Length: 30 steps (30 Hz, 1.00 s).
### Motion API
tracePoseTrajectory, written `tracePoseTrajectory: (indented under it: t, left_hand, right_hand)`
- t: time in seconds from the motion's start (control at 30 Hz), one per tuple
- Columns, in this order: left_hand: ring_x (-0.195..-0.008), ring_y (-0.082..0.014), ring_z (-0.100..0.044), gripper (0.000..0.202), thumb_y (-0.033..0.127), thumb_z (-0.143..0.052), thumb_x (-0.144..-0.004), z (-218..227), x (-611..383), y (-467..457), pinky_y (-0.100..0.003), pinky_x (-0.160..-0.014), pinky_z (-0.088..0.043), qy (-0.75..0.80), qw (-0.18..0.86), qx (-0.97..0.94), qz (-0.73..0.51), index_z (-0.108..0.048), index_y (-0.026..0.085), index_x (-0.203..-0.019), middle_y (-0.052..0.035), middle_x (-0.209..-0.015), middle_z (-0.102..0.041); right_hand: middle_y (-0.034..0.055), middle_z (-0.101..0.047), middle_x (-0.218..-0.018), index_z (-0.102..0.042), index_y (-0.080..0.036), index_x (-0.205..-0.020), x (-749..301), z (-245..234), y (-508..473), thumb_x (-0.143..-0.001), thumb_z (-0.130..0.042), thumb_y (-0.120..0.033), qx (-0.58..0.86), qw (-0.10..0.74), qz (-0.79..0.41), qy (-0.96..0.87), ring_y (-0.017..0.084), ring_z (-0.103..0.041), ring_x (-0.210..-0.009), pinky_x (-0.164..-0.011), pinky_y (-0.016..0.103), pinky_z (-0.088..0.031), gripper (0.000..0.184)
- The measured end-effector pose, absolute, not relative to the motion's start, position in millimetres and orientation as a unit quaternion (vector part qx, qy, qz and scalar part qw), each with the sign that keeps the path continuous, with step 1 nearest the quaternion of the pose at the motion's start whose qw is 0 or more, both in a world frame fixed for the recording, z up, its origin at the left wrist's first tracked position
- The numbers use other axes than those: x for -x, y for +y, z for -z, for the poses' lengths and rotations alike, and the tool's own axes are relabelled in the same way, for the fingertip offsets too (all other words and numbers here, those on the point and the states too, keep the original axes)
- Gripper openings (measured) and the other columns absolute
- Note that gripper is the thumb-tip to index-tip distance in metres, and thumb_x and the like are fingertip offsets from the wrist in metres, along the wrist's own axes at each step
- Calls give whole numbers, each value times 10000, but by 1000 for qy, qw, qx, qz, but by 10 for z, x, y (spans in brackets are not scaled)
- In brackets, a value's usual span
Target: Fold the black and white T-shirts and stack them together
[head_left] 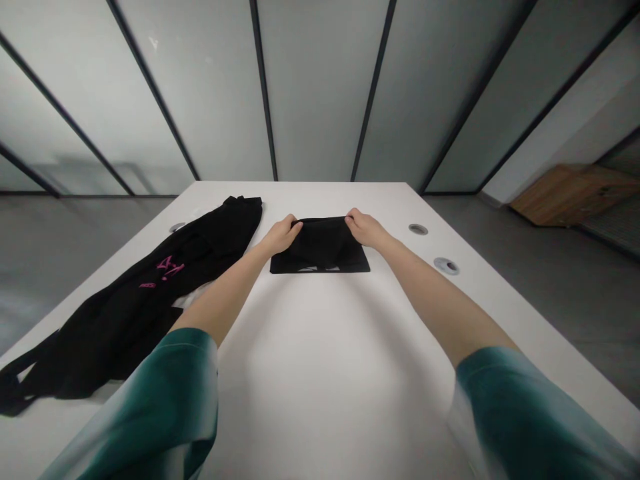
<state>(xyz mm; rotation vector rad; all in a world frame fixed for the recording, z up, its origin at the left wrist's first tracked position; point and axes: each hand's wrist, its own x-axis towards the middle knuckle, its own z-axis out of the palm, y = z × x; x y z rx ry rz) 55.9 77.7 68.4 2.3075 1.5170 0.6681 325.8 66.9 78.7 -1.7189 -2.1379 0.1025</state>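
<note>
A black folded cloth, perhaps a garment (323, 243), lies on the white table (325, 373) in front of me. Its far edge is raised between my two hands, while its near edge rests on the tabletop and shows small white marks. My left hand (284, 235) pinches the upper left corner. At the upper right corner, my right hand (365, 228) grips the same cloth, thumb and fingers closed. To the left lies a long black garment (145, 293) with pink lettering, spread out at a slant and touched by neither hand.
Round grommets sit in the tabletop at the right, one grommet (418, 229) farther back and another grommet (447, 266) nearer. Frosted glass panels (320, 87) stand behind the table. A wooden cabinet (570, 193) is on the floor at the far right.
</note>
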Motion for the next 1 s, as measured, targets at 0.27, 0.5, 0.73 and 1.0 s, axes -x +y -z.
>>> tracePoseTrajectory:
  t: [0.27, 0.5, 0.73, 1.0]
  left_hand:
    - [-967, -261, -629, 330, 452, -597, -848, -714, -571, 970, -353, -857, -485, 515, 129, -828, -180, -602, 176, -1029, -80, -1051, -683]
    - [-1092, -303, -565, 236, 318, -522, -909, -907, -641, 890, -400, -924, -448, 535, -52, -821, -193, -594, 161, -1070, -142, -1132, -630]
    - [-1118, -318, -519, 205, 215, -589, -843, -370, -440, 222, -449, -956, -419, 414, -66, -905, -73, -608, 200, -1047, -140, -1130, -595]
    - [-1138, -268, -563, 310, 218, -514, -884, -150, -299, 42, -422, -1011, -451, 397, 17, -915, -67, -652, 222, -1162, -115, -1203, -614]
  right_hand:
    - [91, -694, -939, -568, -190, -1064, -3289, -770, 898, -843, -507, -250, 608, 170, -85, -771, 241, -615, -809, -678, 315, -465, 237]
    - [158, -638, -1106, -617, -163, -1051, -3207, -906, 871, -809, -469, -128, 580, 251, 86, -770, 319, -536, -1022, -870, 427, -418, 286]
    - [146, -621, -1148, -669, -173, -970, -3321, -401, 55, -801, -494, -93, 506, 145, 105, -844, 308, -504, -1071, -943, 436, -366, 256]
    - [137, -622, -1244, -679, -183, -1110, -3470, -129, -316, -897, -521, -245, 496, 66, 24, -865, 287, -533, -1179, -996, 437, -398, 273]
